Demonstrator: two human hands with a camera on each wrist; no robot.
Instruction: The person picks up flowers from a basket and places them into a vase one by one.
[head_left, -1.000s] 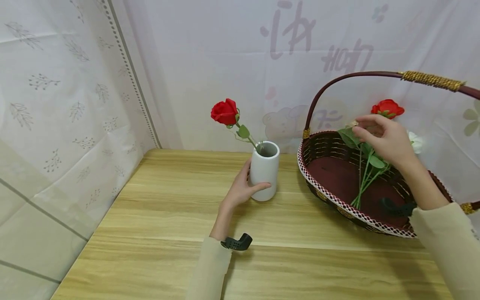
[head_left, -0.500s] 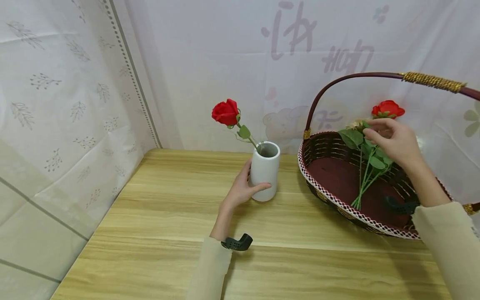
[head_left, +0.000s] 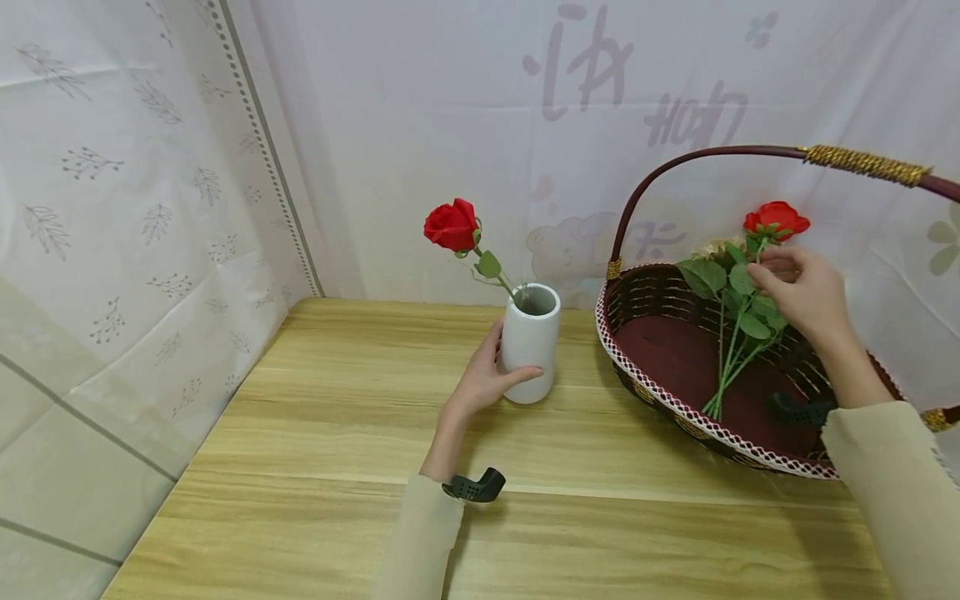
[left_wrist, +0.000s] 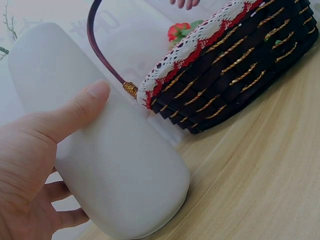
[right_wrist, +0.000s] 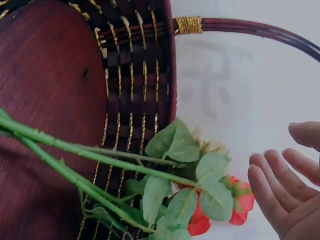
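While left hand (head_left: 480,379) wraps white cylindrical ceramic vase (head_left: 528,342) on light wooden desk (head_left: 315,433), right hand (head_left: 798,287) (fingers relaxed, apart) nears red artificial rose (head_left: 775,219); curtain lettering illegible.

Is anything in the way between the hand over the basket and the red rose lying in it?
Nothing visible blocks it. The right hand hovers open beside the red rose in the basket, fingers apart from the bloom. Only the rose's own green leaves lie close beside the hand.
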